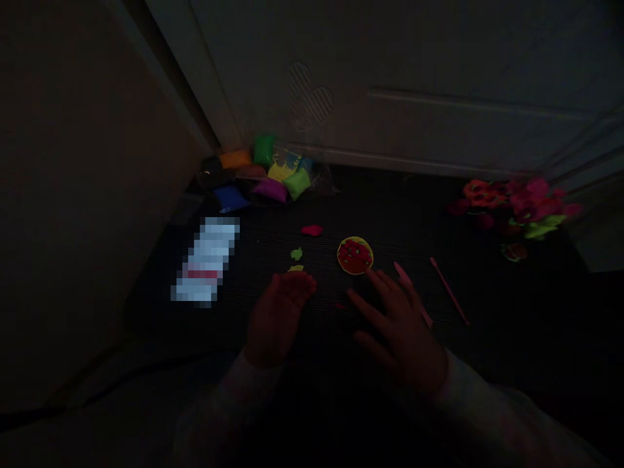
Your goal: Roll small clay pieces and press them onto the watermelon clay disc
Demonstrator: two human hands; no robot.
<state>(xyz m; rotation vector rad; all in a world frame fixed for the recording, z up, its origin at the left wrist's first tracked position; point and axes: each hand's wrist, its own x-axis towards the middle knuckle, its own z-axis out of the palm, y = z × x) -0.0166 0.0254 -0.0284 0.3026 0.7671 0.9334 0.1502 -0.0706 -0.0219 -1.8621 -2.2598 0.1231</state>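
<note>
In dim light, my left hand (pixel 283 312) is open with its palm turned up and inward, and I see nothing in it. My right hand (pixel 402 331) is open, palm down, fingers spread. Just beyond its fingertips lies a small round clay disc (pixel 355 265) with a yellow rim, a red-brown face and red and green bits on top. A thin red bit (pixel 340 305) is beside the right index finger. Yellow clay (pixel 296 268) and green clay (pixel 296 254) sit past my left fingertips, with a red clay lump (pixel 312 230) farther back.
A pink clay knife (pixel 404 276) is partly behind my right hand; a thin pink stick tool (pixel 449 290) lies farther right. Clay packets (pixel 270 188) in several colours sit at the back left. A lit, blurred-out screen (pixel 207 260) is at left, bright clay flowers (pixel 529 201) at right.
</note>
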